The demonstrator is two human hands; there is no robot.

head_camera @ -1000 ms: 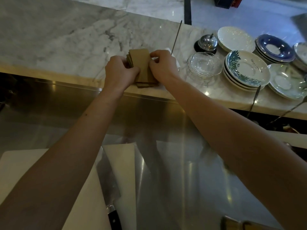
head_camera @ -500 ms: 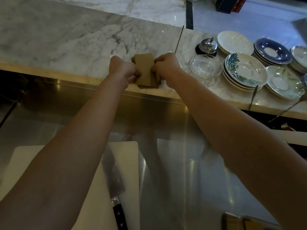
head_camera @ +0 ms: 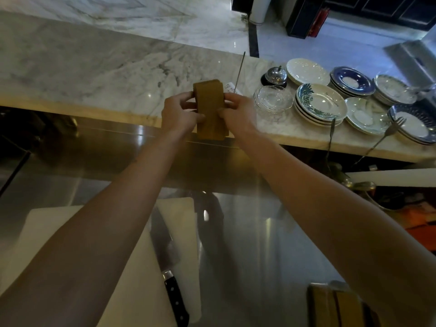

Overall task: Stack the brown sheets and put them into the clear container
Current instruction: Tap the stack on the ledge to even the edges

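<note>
A stack of brown sheets [head_camera: 210, 109] is held upright between both hands over the front edge of the marble counter [head_camera: 94, 67]. My left hand [head_camera: 178, 114] grips its left side and my right hand [head_camera: 238, 113] grips its right side, thumbs on the near face. At the bottom right edge stands a clear container [head_camera: 335, 305] with more brown sheets inside, partly hidden by my right forearm.
Stacked plates [head_camera: 320, 105], a glass dish [head_camera: 272, 99], a service bell [head_camera: 274, 76] and forks [head_camera: 387, 133] crowd the counter's right side. A thin metal spike [head_camera: 239, 72] stands behind the sheets. On the steel worktop below lie a white cutting board [head_camera: 54, 223] and a knife [head_camera: 173, 286].
Both hands have lifted the stack off the counter and squared it upright. The view has shifted so the hands sit slightly lower in the picture.
</note>
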